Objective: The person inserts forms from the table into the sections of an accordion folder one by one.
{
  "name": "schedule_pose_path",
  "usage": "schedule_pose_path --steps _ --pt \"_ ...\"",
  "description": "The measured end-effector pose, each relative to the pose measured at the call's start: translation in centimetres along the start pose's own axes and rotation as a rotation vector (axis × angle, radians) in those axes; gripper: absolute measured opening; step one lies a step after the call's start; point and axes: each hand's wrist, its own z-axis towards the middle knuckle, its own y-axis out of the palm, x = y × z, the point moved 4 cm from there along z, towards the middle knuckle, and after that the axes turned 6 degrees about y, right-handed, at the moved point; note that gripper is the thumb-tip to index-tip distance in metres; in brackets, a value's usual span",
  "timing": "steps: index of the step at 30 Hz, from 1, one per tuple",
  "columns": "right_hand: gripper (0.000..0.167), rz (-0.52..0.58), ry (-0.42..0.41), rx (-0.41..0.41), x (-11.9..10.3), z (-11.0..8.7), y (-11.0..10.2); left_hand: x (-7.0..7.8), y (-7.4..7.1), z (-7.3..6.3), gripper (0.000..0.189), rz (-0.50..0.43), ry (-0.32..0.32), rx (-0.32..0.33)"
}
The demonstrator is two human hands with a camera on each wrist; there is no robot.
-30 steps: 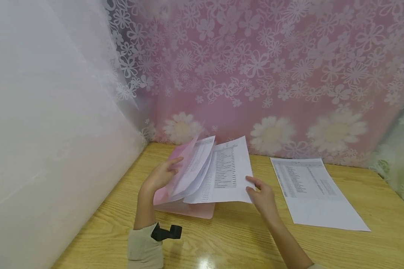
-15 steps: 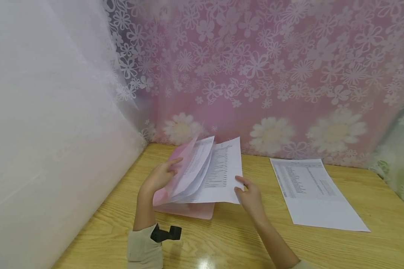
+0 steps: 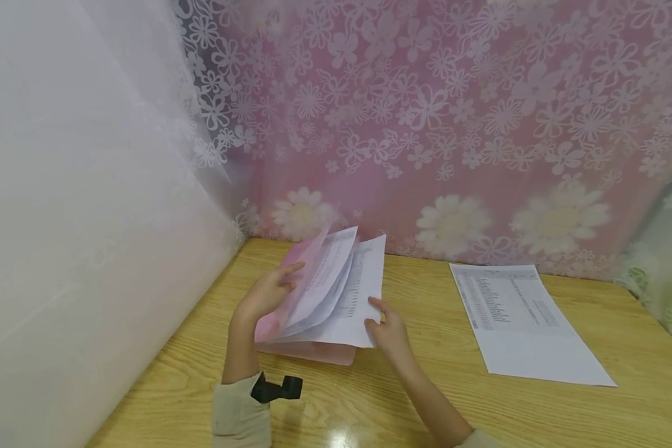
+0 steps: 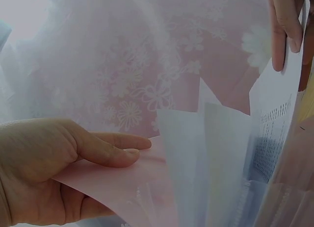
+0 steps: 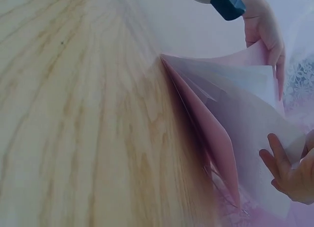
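A pink folder [image 3: 330, 353] stands partly open on the wooden table, with several white sheets fanned out inside. My left hand [image 3: 266, 292] holds its raised pink front cover; in the left wrist view that cover [image 4: 117, 185] lies between the thumb and the fingers. With thumb and fingers, my right hand [image 3: 389, 330] pinches the right edge of a printed sheet [image 3: 372, 267]. This sheet's left part is hidden behind the other pages [image 3: 333, 274]. In the right wrist view, the folder's lower cover [image 5: 211, 129] is near the table, below the sheets.
Another printed sheet [image 3: 526, 330] lies flat on the table [image 3: 437, 379] to the right. A floral curtain [image 3: 403, 124] hangs along the back edge, and a white sheet wall [image 3: 101, 205] closes off the left side. A black wrist mount [image 3: 277, 387] sits on the left sleeve.
My right hand has moved left with the printed sheet, which now sits further in among the folder's pages. The left hand and the pink cover have hardly moved.
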Motion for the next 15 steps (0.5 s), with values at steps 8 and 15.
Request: schedule_pose_path --steps 8,15 --pt "0.05 -0.017 0.008 -0.064 0.33 0.0 1.15 -0.02 0.0 -0.03 0.047 0.007 -0.008 0.001" --pt "0.053 0.03 0.037 -0.137 0.71 0.73 0.49 -0.08 -0.04 0.0 0.047 -0.001 -0.005 -0.004"
